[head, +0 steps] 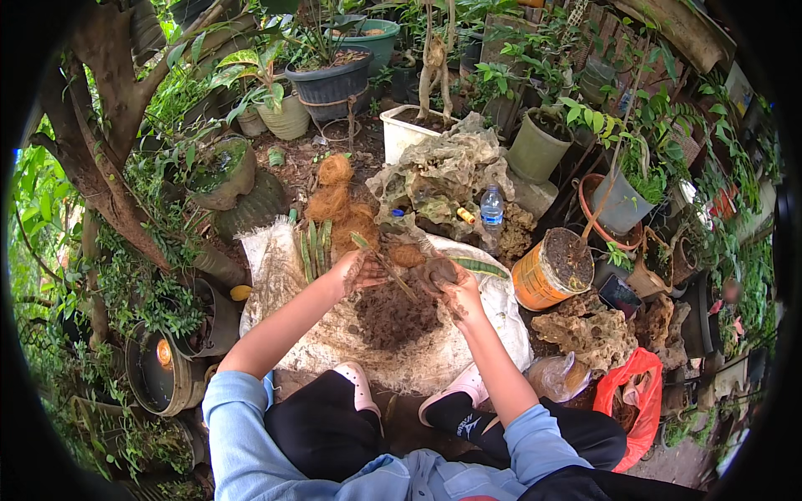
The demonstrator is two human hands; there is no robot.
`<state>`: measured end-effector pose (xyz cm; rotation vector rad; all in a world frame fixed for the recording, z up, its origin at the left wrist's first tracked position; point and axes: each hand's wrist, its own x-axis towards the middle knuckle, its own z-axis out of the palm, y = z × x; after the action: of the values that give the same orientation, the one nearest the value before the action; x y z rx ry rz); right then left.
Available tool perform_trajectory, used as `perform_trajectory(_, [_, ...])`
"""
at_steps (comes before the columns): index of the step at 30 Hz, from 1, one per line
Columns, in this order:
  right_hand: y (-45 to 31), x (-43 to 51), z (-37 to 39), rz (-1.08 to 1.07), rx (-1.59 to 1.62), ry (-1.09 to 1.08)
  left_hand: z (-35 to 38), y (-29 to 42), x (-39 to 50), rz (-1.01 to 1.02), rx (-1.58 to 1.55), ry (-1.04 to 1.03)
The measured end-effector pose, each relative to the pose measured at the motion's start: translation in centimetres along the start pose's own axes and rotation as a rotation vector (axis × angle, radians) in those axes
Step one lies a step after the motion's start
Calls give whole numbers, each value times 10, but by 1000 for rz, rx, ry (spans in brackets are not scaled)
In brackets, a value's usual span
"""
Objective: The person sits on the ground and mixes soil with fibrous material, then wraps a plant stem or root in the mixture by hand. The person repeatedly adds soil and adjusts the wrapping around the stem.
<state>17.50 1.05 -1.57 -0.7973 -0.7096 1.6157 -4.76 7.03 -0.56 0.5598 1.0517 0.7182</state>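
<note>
My left hand (364, 270), muddy, holds a thin leaf cutting (393, 274) with a green tip and brownish lower part, slanting down to the right. In my right hand (456, 288) is a lump of dark wet soil (440, 273). Between and below both hands, a heap of dark soil (398, 316) lies on a dirty white woven sack (301, 347). A small ball of brown fibre (406, 255) sits just above the heap. Several snake plant leaves (316, 245) lie on the sack at the left, and another leaf (479, 267) rests beyond my right hand.
Brown fibre clumps (341, 206) lie beyond the sack, beside porous rocks (445, 169) bearing a plastic water bottle (492, 206). An orange bucket of soil (545, 269) stands at right, near a phone (620, 294). A red plastic bag (648, 401) is lower right; potted plants surround the area.
</note>
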Motion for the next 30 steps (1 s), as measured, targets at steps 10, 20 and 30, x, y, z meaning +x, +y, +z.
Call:
perform_trajectory(10, [0, -1, 2, 66, -130, 51, -5, -1, 3, -22, 24, -19])
perform_trajectory(20, [-5, -2, 2, 50, 81, 75, 1, 6, -4, 47, -1, -25])
perform_trajectory(30, [-55, -9, -6, -143, -145, -64, 15, 29, -27, 229, -144, -97])
